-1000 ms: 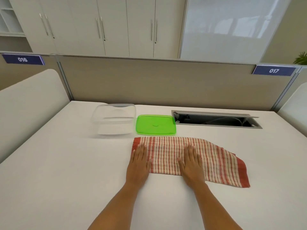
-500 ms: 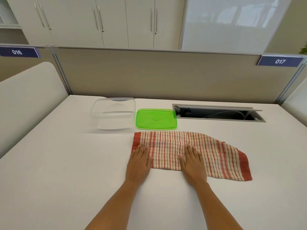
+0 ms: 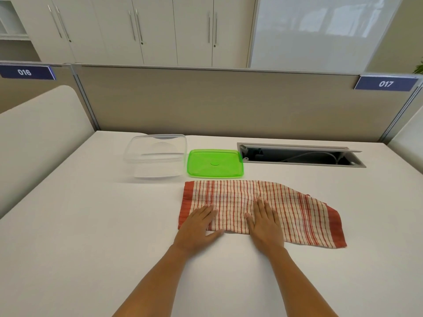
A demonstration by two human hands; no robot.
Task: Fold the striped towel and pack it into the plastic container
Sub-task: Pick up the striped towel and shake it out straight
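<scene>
Striped towel (image 3: 263, 209) lies long on the desk (image 3: 91, 225) under your flat, open left hand (image 3: 199, 225) and right hand (image 3: 265, 223); fold its right end over squarely so it fits the clear container (image 3: 155, 156).

We see the striped towel (image 3: 261, 210) lying folded lengthwise on the white surface (image 3: 91, 225), our left hand (image 3: 198, 226) and right hand (image 3: 265, 224) flat on its near edge. Beyond it sit the clear plastic container (image 3: 155, 156) and green lid (image 3: 215, 163), side by side.
</scene>
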